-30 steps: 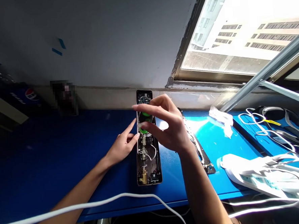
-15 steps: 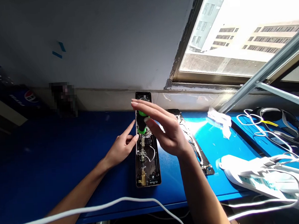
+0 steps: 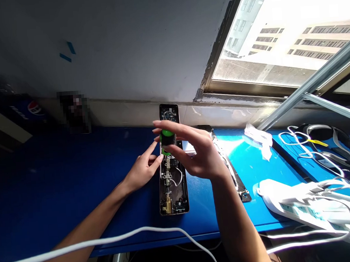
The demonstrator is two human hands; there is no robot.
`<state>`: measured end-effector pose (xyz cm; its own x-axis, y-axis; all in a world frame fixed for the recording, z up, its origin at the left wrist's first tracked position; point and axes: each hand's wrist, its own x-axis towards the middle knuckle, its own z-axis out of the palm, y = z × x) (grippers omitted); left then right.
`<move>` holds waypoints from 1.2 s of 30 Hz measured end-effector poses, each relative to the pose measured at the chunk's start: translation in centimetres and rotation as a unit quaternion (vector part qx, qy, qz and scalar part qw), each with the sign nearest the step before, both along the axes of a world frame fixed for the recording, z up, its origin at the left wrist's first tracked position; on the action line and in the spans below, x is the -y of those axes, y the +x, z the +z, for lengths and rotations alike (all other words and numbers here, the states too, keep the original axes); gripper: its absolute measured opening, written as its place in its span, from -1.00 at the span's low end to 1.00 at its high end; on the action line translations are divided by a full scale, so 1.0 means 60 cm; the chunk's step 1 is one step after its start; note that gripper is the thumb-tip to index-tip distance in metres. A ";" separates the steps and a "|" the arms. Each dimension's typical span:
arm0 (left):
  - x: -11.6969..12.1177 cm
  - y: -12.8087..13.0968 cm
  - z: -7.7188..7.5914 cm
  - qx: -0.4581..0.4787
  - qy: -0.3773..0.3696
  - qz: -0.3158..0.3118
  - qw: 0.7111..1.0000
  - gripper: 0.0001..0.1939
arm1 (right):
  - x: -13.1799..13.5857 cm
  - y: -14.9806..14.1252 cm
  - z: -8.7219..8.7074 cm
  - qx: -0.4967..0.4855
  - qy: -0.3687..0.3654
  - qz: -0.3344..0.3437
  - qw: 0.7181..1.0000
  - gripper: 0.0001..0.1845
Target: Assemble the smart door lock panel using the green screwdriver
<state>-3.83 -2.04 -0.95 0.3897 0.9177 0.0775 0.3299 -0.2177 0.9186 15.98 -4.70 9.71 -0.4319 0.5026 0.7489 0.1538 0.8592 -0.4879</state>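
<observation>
An opened door lock housing point(image 3: 173, 190), long, black and narrow, lies lengthwise before me with brass and steel parts and a white wire inside. My left hand point(image 3: 142, 170) holds its left edge, with the index finger and thumb against the side. Over the upper half of the housing, my right hand point(image 3: 195, 149) has thumb and fingers around the green and black handle of a screwdriver point(image 3: 168, 138). The screwdriver stands roughly upright; its tip is hidden. Right of the housing lies a dark panel point(image 3: 242, 194) with wiring, partly covered by my right hand and forearm.
A white power strip point(image 3: 274, 198) with several plugs and cables sits at the right of the blue table point(image 3: 111, 150). Behind it are a clear plastic bag point(image 3: 257, 140) and a black strap headset point(image 3: 333, 145). A white cable point(image 3: 133, 232) crosses in front of my forearms.
The fingers of my right hand have lowered and closed in around the screwdriver handle. My left hand stays at the housing's edge. The view has shifted slightly.
</observation>
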 end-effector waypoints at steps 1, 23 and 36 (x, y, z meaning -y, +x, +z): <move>0.000 0.000 0.000 -0.002 0.003 0.001 1.000 -0.61 | -0.001 -0.001 0.000 0.005 0.011 -0.001 1.000 -0.52; 0.019 0.061 0.062 -0.123 0.382 -0.035 0.915 -0.70 | -0.019 0.155 -0.032 -0.029 0.041 -0.270 0.961 -0.42; 0.007 0.181 0.055 -0.337 0.409 -0.285 0.799 -0.75 | -0.034 0.192 -0.090 -0.030 -0.078 -0.256 0.963 -0.46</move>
<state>7.01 -2.46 2.38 0.9322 0.3263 0.1563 0.3227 -0.9452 0.0487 27.50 -2.66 4.32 -0.0560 0.7465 0.6631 0.5059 0.5938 -0.6257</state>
